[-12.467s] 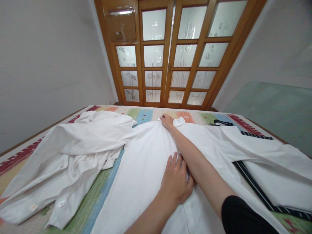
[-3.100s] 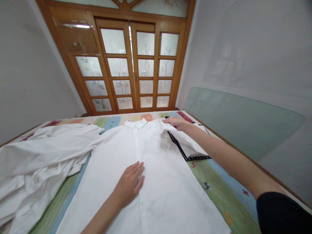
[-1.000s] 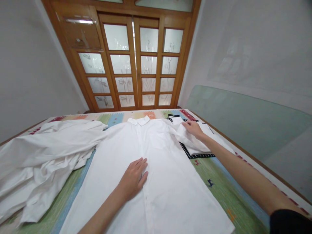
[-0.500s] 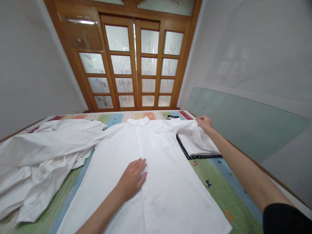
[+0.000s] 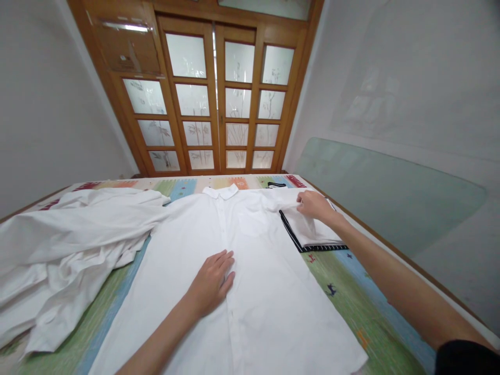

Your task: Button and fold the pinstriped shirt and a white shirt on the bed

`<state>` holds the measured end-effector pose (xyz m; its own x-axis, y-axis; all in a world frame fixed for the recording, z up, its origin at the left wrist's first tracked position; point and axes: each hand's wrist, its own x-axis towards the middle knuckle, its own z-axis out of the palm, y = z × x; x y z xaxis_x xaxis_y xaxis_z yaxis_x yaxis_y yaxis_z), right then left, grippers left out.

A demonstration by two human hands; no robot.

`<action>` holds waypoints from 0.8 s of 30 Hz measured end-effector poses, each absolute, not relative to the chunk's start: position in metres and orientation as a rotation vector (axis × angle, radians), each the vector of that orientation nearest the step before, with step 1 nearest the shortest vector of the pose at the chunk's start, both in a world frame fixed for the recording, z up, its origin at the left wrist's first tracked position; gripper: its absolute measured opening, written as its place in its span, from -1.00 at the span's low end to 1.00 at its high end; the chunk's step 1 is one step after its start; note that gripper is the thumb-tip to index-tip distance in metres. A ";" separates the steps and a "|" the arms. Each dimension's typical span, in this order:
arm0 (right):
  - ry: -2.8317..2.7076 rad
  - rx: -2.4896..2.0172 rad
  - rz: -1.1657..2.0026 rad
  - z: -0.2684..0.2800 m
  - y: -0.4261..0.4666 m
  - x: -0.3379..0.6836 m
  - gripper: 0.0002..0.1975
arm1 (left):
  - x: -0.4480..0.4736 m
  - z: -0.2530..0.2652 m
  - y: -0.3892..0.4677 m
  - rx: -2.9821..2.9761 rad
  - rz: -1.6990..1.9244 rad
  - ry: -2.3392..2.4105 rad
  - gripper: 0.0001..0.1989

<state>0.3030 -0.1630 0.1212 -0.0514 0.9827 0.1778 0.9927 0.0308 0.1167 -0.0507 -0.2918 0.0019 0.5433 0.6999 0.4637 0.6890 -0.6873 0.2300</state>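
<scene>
A white short-sleeved button-up shirt lies spread front side up, its collar at the far end. Flat on the shirt's middle, close to the button placket, rests my left hand, fingers stretched out. At the far right my right hand pinches the shirt's sleeve, with the fingertips partly hidden by the hand itself. Just beneath that hand lies a folded white cloth with black striped trim, partly covered by the sleeve.
On the left lies a loose heap of white clothing, against the shirt's other sleeve. Everything rests on a colourful patterned spread. Beyond are wooden glass-paned doors; a pale green headboard-like panel runs along the right wall.
My right hand has moved left and slightly nearer, bringing the sleeve inward so it no longer stretches out to the side. My left hand stays in place on the shirt.
</scene>
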 end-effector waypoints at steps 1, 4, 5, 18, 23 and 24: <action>-2.222 -2.167 -0.321 0.124 -0.163 0.303 -0.78 | -0.051 0.001 -0.292 2.741 0.838 1.236 -0.70; -2.211 -2.221 -0.355 0.134 -0.162 0.301 -0.76 | -0.051 -0.001 -0.291 2.736 0.860 1.228 -0.70; -2.200 -2.229 -0.390 0.138 -0.162 0.299 -0.74 | -0.051 -0.001 -0.291 2.734 0.872 1.223 -0.70; -1.875 -2.301 -0.442 0.134 -0.134 0.298 -0.68 | -0.051 0.000 -0.291 2.734 0.892 1.212 -0.71; -1.975 -2.368 -0.443 0.099 -0.138 0.318 -0.71 | -0.051 -0.002 -0.290 2.730 0.893 1.217 -0.71; -1.911 -2.400 -0.432 0.092 -0.139 0.325 -0.70 | -0.051 -0.002 -0.290 2.731 0.889 1.217 -0.71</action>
<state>0.3249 -0.1394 0.0924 0.2003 0.9492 0.2427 0.9613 -0.2383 0.1384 -0.0506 -0.2902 -0.0024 0.5329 0.6897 0.4902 0.6768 -0.6951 0.2422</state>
